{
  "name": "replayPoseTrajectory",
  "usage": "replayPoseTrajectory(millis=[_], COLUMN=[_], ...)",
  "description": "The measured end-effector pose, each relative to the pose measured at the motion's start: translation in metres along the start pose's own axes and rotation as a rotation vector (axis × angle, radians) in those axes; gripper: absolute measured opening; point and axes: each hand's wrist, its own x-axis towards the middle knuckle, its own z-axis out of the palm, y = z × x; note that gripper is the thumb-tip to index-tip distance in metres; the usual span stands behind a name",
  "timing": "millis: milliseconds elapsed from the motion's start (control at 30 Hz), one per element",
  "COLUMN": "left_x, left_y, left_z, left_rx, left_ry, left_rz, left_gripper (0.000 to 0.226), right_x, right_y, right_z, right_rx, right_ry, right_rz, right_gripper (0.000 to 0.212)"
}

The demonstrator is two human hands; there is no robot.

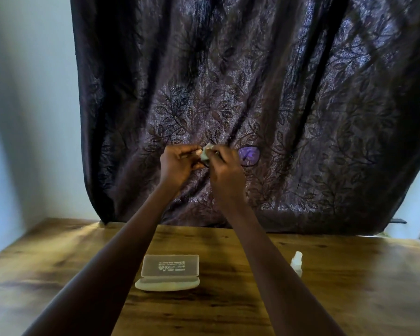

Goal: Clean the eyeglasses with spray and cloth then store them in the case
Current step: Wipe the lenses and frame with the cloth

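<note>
I hold the eyeglasses (249, 155) up in the air above the table, in front of the curtain. One lens glints purple to the right of my right hand; the other lens is hidden behind my fingers. My left hand (178, 164) grips the frame's left side. My right hand (224, 169) pinches a small pale cloth (206, 152) against the hidden lens. The white glasses case (169, 271) lies open on the wooden table (58, 275) below my arms. A small clear spray bottle (297, 263) stands on the table to the right of my right forearm.
A dark leaf-patterned curtain (252, 93) hangs behind the table's far edge. A pale wall (22, 117) is at the left. The table's front and sides run out of view.
</note>
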Motion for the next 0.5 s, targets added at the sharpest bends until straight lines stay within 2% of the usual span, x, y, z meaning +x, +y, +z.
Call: replayPoseTrajectory(millis=[100,167,333,500], left_x=[0.001,0.002,0.007,0.006], left_y=[-0.004,-0.007,-0.005,0.001], left_z=[-0.005,-0.01,-0.012,-0.006], left_rx=[0.019,0.021,0.022,-0.001], left_ry=[0.011,0.022,0.038,0.0], left_rz=[0.0,-0.015,-0.03,-0.001], left_gripper=[0.02,0.019,0.02,0.018], right_x=[-0.019,-0.025,-0.005,0.001], right_y=[0.002,0.009,0.014,0.0], right_z=[0.003,0.0,-0.005,0.008], right_rx=[-0.034,-0.006,0.033,0.003], right_ry=[-0.073,-0.087,-0.033,-0.019], right_rz=[-0.073,-0.056,0.049,-0.02], right_gripper=[0.034,0.036,0.026,0.025])
